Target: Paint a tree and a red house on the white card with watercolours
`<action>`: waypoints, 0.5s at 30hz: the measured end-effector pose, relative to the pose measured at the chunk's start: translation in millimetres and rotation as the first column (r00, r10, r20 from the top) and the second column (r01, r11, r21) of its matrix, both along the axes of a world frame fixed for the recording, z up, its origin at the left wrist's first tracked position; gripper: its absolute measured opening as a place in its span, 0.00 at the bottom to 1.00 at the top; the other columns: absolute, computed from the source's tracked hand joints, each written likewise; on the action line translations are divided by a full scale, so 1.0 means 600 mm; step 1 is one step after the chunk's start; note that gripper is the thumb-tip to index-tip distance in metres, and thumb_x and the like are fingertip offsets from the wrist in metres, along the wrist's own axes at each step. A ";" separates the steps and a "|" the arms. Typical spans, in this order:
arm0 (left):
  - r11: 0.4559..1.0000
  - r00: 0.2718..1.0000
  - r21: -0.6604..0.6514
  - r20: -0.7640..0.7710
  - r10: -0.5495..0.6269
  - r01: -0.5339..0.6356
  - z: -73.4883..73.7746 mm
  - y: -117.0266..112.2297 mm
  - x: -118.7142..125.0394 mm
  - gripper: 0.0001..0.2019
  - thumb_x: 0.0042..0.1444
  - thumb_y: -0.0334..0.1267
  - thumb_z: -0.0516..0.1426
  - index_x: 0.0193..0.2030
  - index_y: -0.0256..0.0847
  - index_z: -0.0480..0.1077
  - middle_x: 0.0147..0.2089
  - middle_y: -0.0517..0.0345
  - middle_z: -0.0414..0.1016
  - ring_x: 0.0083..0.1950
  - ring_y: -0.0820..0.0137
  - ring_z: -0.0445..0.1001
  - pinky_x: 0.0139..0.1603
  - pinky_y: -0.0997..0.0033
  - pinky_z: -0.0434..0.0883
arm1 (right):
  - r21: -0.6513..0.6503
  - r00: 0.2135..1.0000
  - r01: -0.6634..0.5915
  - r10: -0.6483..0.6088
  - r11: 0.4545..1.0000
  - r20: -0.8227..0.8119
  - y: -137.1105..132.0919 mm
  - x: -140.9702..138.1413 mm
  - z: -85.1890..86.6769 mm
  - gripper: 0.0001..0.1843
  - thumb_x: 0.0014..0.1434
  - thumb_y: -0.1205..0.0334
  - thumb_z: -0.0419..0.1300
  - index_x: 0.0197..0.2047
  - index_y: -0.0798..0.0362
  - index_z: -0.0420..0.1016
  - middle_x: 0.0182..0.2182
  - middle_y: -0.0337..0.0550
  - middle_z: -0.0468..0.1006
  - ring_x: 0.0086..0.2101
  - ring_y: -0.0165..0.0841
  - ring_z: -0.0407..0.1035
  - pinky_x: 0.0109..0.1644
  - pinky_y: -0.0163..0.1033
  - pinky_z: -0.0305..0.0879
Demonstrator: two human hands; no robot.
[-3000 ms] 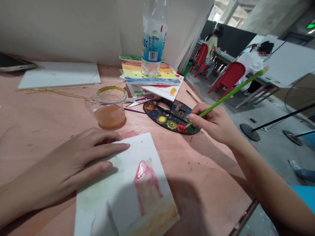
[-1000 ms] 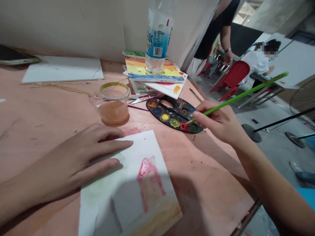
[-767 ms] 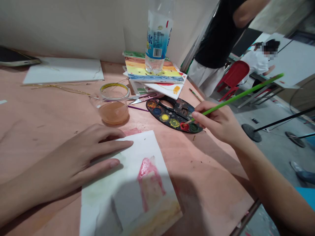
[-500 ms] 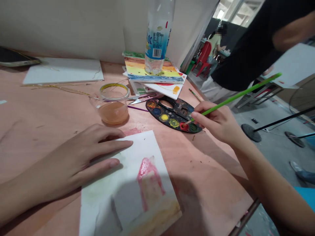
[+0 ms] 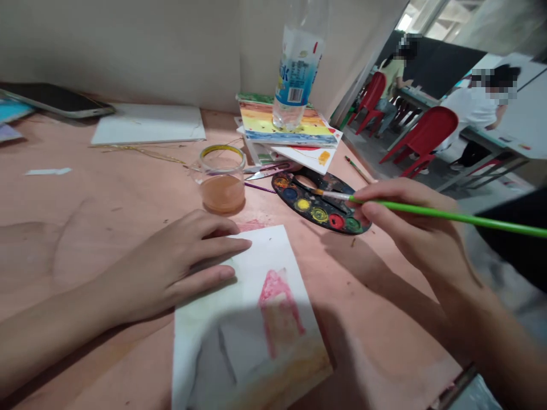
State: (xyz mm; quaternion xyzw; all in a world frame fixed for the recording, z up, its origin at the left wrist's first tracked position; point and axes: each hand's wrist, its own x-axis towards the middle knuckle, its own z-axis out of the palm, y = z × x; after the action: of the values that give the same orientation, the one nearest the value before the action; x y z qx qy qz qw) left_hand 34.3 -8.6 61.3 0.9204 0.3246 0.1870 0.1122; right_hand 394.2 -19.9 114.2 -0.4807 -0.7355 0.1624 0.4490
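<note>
My left hand (image 5: pixel 200 256) lies flat with fingers spread on the upper left of a white painting sheet (image 5: pixel 256 250), which bears a pink and tan shape and a brownish band. Between the fingertips of my right hand (image 5: pixel 401 222) is a green-handled paintbrush (image 5: pixel 427 211), its handle pointing right. Its tip is over the dark oval paint palette (image 5: pixel 310 219), near the thumb hole; I cannot tell whether it touches. Red, yellow, blue and green paints fill the palette's wells. A clear plastic cup (image 5: pixel 222 185) of brownish water stands beyond my left hand.
A plastic bottle (image 5: pixel 294 85) stands on stacked paintings (image 5: pixel 256 117) at the back. Scissors (image 5: pixel 269 169) lie between cup and palette. A phone (image 5: pixel 55 99) and a white panel (image 5: pixel 149 122) are at the back left. People sit near red chairs (image 5: pixel 431 131) beyond the table.
My right hand has lifted the paintbrush from the red well and tilted it, swinging its tip toward the thumb hole. The view has shifted left. My left hand stays on the sheet.
</note>
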 end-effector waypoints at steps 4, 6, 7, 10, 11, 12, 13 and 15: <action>1.000 0.998 -0.015 -0.056 -0.021 0.020 0.005 -0.002 0.002 0.20 0.76 0.52 0.52 0.64 0.52 0.78 0.60 0.52 0.79 0.57 0.59 0.77 0.58 0.61 0.73 | -0.188 0.995 -0.097 0.094 0.977 -0.025 -0.030 -0.024 -0.009 0.11 0.63 0.67 0.74 0.43 0.37 0.87 0.39 0.31 0.87 0.39 0.30 0.81 0.42 0.31 0.76; 1.000 1.000 0.007 -0.020 -0.017 0.017 0.001 -0.002 0.004 0.21 0.77 0.52 0.50 0.63 0.50 0.79 0.59 0.51 0.79 0.57 0.59 0.77 0.57 0.60 0.72 | -0.312 0.985 -0.172 0.152 0.934 -0.087 -0.042 -0.043 -0.018 0.11 0.62 0.67 0.73 0.42 0.38 0.86 0.39 0.31 0.87 0.38 0.29 0.82 0.40 0.29 0.76; 1.000 1.000 0.016 -0.009 -0.023 0.023 -0.001 -0.002 0.005 0.21 0.77 0.53 0.50 0.63 0.49 0.79 0.59 0.50 0.80 0.56 0.58 0.77 0.57 0.60 0.72 | -0.361 0.977 -0.207 0.174 0.909 -0.122 -0.047 -0.053 -0.022 0.10 0.62 0.68 0.72 0.41 0.40 0.85 0.37 0.32 0.87 0.36 0.29 0.81 0.37 0.28 0.76; 0.999 0.999 0.023 -0.012 -0.047 0.047 -0.003 -0.001 0.008 0.22 0.77 0.53 0.50 0.61 0.46 0.80 0.57 0.48 0.80 0.55 0.57 0.78 0.54 0.59 0.72 | -0.420 0.951 -0.302 0.238 0.856 -0.198 -0.058 -0.074 -0.034 0.07 0.63 0.69 0.67 0.38 0.46 0.81 0.32 0.33 0.84 0.29 0.27 0.77 0.32 0.28 0.73; 0.999 0.999 0.020 -0.016 -0.047 0.047 -0.003 -0.001 0.009 0.22 0.77 0.53 0.50 0.60 0.46 0.80 0.57 0.48 0.80 0.55 0.57 0.78 0.54 0.59 0.72 | -0.421 0.945 -0.323 0.261 0.848 -0.199 -0.061 -0.077 -0.037 0.06 0.64 0.68 0.66 0.38 0.46 0.80 0.31 0.34 0.83 0.29 0.27 0.77 0.32 0.28 0.72; 0.999 0.999 0.017 -0.015 -0.047 0.047 -0.002 -0.001 0.010 0.22 0.77 0.53 0.50 0.60 0.46 0.80 0.57 0.48 0.80 0.55 0.57 0.78 0.54 0.59 0.72 | -0.413 0.941 -0.338 0.288 0.846 -0.179 -0.063 -0.078 -0.040 0.05 0.65 0.67 0.66 0.38 0.47 0.79 0.31 0.35 0.83 0.29 0.28 0.77 0.32 0.29 0.72; 0.999 0.999 0.017 -0.008 -0.050 0.050 -0.002 -0.001 0.010 0.21 0.77 0.52 0.51 0.60 0.46 0.80 0.58 0.48 0.80 0.55 0.57 0.78 0.54 0.58 0.72 | -0.402 0.939 -0.345 0.314 0.848 -0.142 -0.065 -0.077 -0.042 0.04 0.67 0.65 0.65 0.38 0.47 0.79 0.32 0.36 0.83 0.30 0.28 0.77 0.33 0.30 0.72; 0.998 0.998 0.012 0.001 -0.056 0.056 -0.003 0.000 0.010 0.20 0.77 0.51 0.51 0.61 0.46 0.80 0.58 0.48 0.80 0.56 0.57 0.78 0.55 0.58 0.72 | -0.381 0.935 -0.345 0.352 0.858 -0.055 -0.068 -0.073 -0.044 0.05 0.69 0.61 0.65 0.38 0.48 0.79 0.32 0.38 0.84 0.30 0.29 0.77 0.32 0.31 0.71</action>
State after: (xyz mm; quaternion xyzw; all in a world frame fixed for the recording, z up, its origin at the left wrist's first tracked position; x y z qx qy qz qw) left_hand 40.1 -8.8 59.5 0.9297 0.2974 0.1863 0.1121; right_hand 350.2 -60.8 87.9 -0.4196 -0.7676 0.3779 0.3032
